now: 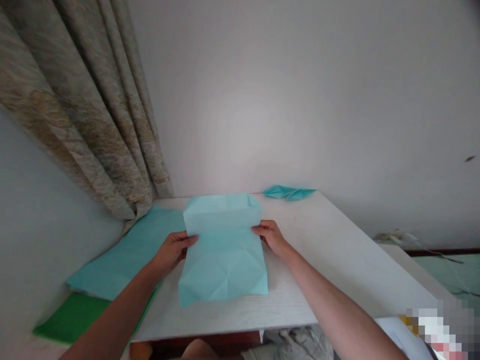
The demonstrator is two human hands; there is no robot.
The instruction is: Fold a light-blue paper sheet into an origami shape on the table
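A pale teal sheet of origami paper (223,255), marked with crease lines, is folded over at its far end and rests on a white table (311,255). My left hand (173,251) pinches the sheet's left edge, and my right hand (270,237) grips its right edge. Both hands hold the paper near the fold. A small folded teal paper piece (288,192) lies at the table's far edge, beyond the sheet.
A larger teal paper sheet (127,255) and a green paper sheet (71,317) lie left of the table. A patterned curtain (86,115) hangs at the back left, and a pale wall (300,100) rises behind the table. Crumpled material lies below the front edge.
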